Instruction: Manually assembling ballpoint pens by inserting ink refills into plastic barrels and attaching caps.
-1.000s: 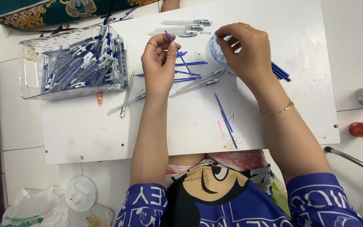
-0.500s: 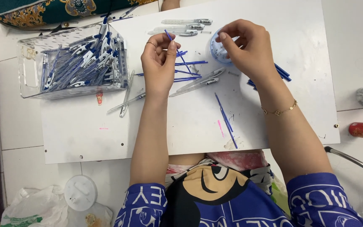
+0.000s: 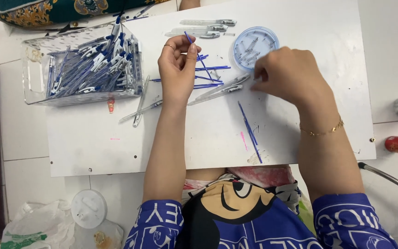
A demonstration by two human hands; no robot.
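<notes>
Since the earlier frame the right hand (image 3: pixel 291 76) has come off the round blue lid (image 3: pixel 255 47) and dropped toward the person, so the lid and the small metal springs (image 3: pixel 250 50) lying in it now show uncovered at about one o'clock of that hand. The left hand (image 3: pixel 177 69) has barely shifted.

The left hand is closed in a pinch: thumb and fingers grasp a thin blue ink refill (image 3: pixel 198 56) that slants from the fingertips up toward eleven o'clock. Its palm faces the person's body, the wrist straight, the forearm running down toward six o'clock.

The right hand is curled, knuckles up, fingertips bunched at its nine o'clock edge, just over the tip of a clear pen barrel (image 3: pixel 221 88) on the white board (image 3: pixel 93 138). Whether those fingers grip anything small, I cannot tell. A thin gold bracelet (image 3: pixel 322 131) sits on the wrist, and the forearm angles down toward five o'clock.

More loose blue refills (image 3: pixel 249 131) lie on the board at seven o'clock of the right hand. At nine o'clock of the left hand stands a clear plastic bin (image 3: pixel 38 74) filled with finished blue pens (image 3: pixel 93 69).
</notes>
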